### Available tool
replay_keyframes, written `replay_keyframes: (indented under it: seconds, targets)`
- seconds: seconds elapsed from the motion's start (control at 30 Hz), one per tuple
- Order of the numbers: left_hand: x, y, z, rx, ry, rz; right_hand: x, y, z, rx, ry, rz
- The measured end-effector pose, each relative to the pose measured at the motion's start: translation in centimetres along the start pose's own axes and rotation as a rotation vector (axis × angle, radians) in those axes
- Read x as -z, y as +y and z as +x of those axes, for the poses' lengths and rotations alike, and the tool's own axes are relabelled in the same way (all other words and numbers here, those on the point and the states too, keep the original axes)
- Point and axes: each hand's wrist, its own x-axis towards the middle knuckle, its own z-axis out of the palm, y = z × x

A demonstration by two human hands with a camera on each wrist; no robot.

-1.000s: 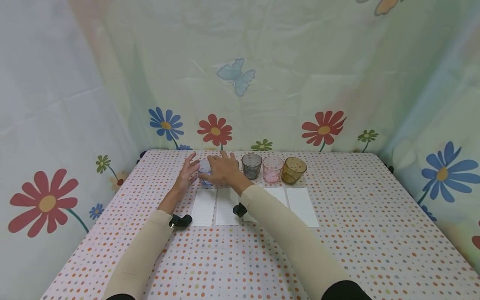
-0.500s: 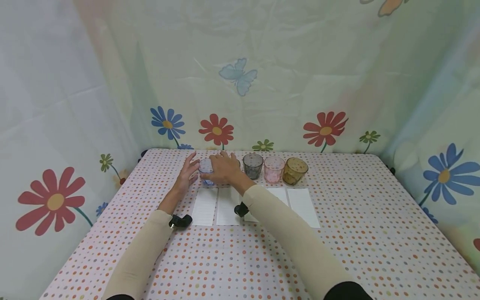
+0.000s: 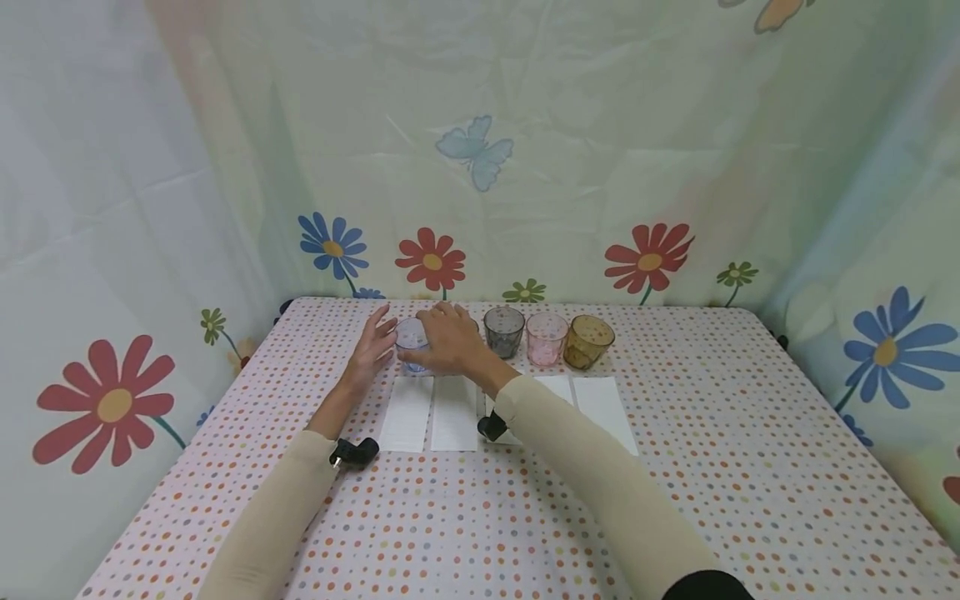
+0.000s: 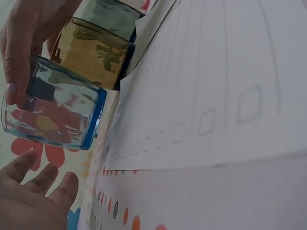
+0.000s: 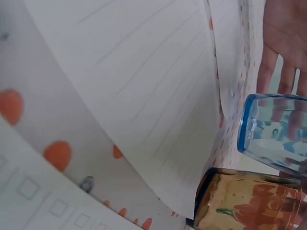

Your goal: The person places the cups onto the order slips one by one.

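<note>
A clear blue drinking glass [image 3: 410, 335] stands upright at the left end of a row of coloured glasses. My right hand [image 3: 456, 343] reaches across from the right and grips this blue glass [image 4: 57, 112], thumb on its near side and fingers toward the far side. To the left, my left hand [image 3: 367, 352] is held with fingers spread and extended, beside the glass and apart from it in the left wrist view. An amber glass [image 4: 91, 52] stands right next to the blue one, mostly hidden under my right hand in the head view.
Farther right stand a grey glass [image 3: 503, 333], a pink glass [image 3: 547, 340] and a larger amber glass [image 3: 588, 342]. Lined white paper sheets [image 3: 405, 421] lie side by side in front of the row, partly under my right forearm. A printed curtain [image 3: 555, 208] hangs behind the dotted table.
Both wrists have shifted slightly: the left a little lower and to the left, the right a little lower and to the right. The glasses stay in place.
</note>
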Motion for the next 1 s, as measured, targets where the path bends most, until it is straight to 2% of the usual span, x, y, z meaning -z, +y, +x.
replay_keyframes:
  seconds: [0.3,0.47,0.57,0.8,1.0]
  targets:
    - [0.3,0.7,-0.9,-0.048,-0.063,-0.003,-0.2,0.0,-1.0,0.057,0.064,-0.023]
    - [0.8,0.8,-1.4,-0.061,-0.113,-0.038,-0.4,-0.2,-1.5,0.127,0.112,0.042]
    - [1.2,0.6,-1.8,-0.06,-0.138,-0.068,-0.4,-0.5,-1.9,0.158,0.108,0.094]
    - [1.6,0.7,-2.3,-0.052,-0.155,-0.08,-0.4,-1.2,-2.5,0.101,0.076,0.23]
    - [1.7,0.9,-2.5,-0.06,-0.153,-0.078,-0.5,-1.5,-3.3,0.096,0.042,0.298]
